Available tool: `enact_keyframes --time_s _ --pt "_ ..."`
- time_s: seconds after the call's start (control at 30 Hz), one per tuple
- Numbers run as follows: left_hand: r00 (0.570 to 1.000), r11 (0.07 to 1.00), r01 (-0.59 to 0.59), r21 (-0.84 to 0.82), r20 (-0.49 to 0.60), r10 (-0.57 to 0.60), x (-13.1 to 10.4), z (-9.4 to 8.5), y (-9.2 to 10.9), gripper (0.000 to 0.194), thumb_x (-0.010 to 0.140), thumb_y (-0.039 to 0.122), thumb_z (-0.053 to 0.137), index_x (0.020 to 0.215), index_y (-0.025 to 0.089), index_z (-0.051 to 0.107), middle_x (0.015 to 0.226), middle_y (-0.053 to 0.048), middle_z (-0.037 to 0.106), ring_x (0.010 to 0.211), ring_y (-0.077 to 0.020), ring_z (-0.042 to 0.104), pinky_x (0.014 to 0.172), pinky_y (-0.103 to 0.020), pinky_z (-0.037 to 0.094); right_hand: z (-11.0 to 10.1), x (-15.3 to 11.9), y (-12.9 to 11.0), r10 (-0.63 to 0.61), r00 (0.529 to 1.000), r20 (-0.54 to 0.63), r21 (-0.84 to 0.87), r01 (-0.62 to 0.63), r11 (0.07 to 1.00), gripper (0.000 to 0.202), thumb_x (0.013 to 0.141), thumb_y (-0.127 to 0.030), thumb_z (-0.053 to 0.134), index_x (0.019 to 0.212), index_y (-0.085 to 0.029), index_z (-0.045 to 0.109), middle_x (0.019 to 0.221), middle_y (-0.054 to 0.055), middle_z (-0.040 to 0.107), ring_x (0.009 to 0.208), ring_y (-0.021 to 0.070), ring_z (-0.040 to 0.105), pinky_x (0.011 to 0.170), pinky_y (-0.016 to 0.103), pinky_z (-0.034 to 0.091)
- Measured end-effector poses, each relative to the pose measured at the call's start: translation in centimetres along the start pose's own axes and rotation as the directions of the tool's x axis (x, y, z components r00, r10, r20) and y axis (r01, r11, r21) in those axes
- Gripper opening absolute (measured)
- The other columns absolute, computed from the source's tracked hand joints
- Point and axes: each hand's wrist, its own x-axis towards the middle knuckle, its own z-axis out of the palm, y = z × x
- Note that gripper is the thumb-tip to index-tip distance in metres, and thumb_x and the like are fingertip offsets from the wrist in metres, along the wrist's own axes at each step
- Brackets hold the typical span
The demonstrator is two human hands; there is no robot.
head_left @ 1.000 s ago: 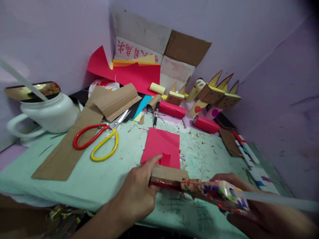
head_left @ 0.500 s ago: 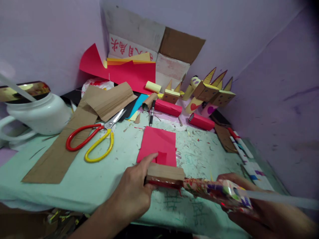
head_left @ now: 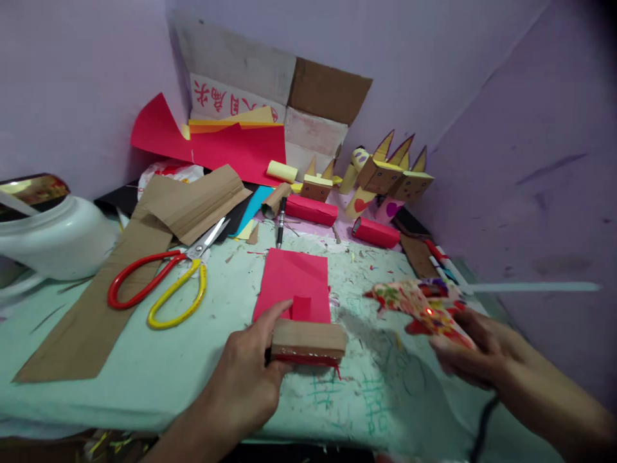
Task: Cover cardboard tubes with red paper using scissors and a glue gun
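My left hand grips the left end of a cardboard tube at the near edge of a red paper sheet. Clear glue glistens along the tube's near side, above a red strip. A small red paper flap stands behind the tube. Over the table at the right, my right hand is closed round the handle of a patterned hot glue gun. A red light glows on the gun, and a white glue stick sticks out of its back. Its nozzle points left, apart from the tube.
Scissors with red and yellow handles lie at the left by cardboard pieces and a white mug. Behind are a pen, red rolls and cardboard animal figures. Markers lie at the right.
My right hand has lifted the glue gun away from the tube, up and to the right. My left hand still holds the tube. The whole view has shifted slightly.
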Motion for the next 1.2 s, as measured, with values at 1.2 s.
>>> enact_keyframes --time_s 1.2 --pt "0.994 0.999 -0.029 0.027 -0.103 0.032 -0.3 -0.1 0.3 0.060 0.069 0.021 0.063 0.128 0.021 0.052 0.090 0.001 0.077 0.083 -0.0196 0.072 0.063 -0.022 0.056 12.1 -3.1 -1.8 0.057 0.982 0.181 0.408 -0.128 0.904 0.074 0.076 -0.023 0.059 0.142 -0.021 0.026 0.083 0.001 0.075 0.065 0.0184 0.064 0.062 0.031 0.044"
